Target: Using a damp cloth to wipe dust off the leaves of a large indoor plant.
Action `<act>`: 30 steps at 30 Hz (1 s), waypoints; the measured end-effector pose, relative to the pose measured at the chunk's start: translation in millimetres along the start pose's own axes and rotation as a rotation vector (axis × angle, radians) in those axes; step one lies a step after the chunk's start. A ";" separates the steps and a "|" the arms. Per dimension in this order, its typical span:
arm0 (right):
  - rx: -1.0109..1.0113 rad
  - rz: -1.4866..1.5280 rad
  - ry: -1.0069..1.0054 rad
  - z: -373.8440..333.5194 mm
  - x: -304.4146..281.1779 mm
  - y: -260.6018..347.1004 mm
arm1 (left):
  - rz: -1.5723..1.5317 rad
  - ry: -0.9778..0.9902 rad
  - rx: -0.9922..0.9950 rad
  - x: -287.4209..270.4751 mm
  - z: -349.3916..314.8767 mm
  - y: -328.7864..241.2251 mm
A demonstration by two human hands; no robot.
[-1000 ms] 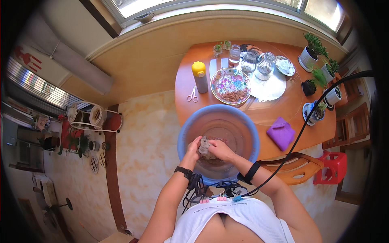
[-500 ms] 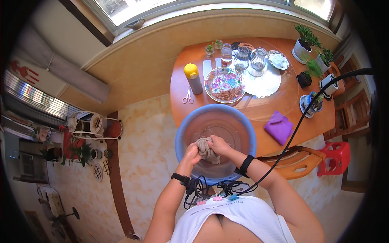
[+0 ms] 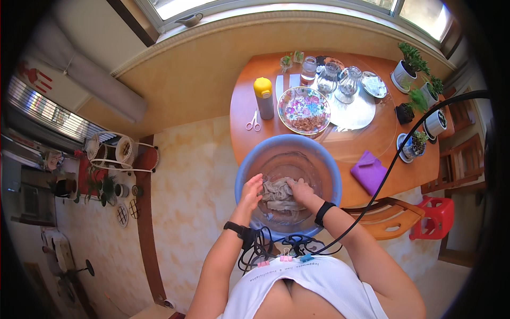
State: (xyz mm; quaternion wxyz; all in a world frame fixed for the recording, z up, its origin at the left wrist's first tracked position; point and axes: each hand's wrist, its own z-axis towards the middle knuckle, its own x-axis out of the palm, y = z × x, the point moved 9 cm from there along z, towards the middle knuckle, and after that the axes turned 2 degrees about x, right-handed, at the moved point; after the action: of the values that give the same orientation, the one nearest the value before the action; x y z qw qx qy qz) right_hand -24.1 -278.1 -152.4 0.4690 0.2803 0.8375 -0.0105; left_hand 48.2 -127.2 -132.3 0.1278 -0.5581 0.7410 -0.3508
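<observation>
Grey cloth (image 3: 280,191) lies in a blue tub (image 3: 287,139). The left hand (image 3: 252,193) is wide; the right hand (image 3: 303,193) touches cloth, grip hidden. Fast rubbing could splash water (image 3: 271,217).

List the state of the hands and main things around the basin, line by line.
Left hand: open, beside the grey cloth
Right hand: on the grey cloth
Grey cloth: bunched up, in the basin
Basin: upright, uncovered
Purple cloth: folded, on the table
Bottle: standing, yellow cap on
Floral plate: holding brown bits
Scissors: lying flat, open or shut unclear
</observation>
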 end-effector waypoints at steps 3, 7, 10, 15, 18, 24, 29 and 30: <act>-0.345 0.237 0.047 -5.0 -25.3 21.4 | -0.112 0.080 -0.054 8.1 -2.8 -4.4; -0.177 0.711 0.041 -33.0 -91.4 55.1 | 0.505 0.386 0.415 36.0 -13.1 -21.0; -0.354 1.195 0.231 -45.4 -107.2 88.1 | 0.758 0.406 0.670 61.4 -21.3 -25.9; -0.295 1.876 0.478 -58.9 -115.8 83.9 | 0.594 0.350 0.580 72.7 -34.2 -49.8; -0.239 1.980 0.334 -46.7 -112.8 53.2 | 0.551 0.118 0.680 62.2 -40.9 -65.5; 0.431 1.731 0.545 -38.9 -9.4 18.9 | 0.571 -0.063 0.971 82.5 -75.4 -76.1; 0.039 2.110 0.807 -21.5 -8.2 59.0 | 0.906 0.278 0.932 105.0 -76.4 -41.0; 0.054 2.081 0.821 -23.0 -8.6 62.5 | 0.904 0.268 0.927 103.3 -83.9 -45.3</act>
State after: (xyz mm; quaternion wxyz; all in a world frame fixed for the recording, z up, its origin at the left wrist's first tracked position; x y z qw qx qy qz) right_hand -8.6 -223.0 -117.4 -0.0690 0.8366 0.2857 0.4622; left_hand -2.7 -196.2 -20.9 0.3961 -0.0304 0.6840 -0.6118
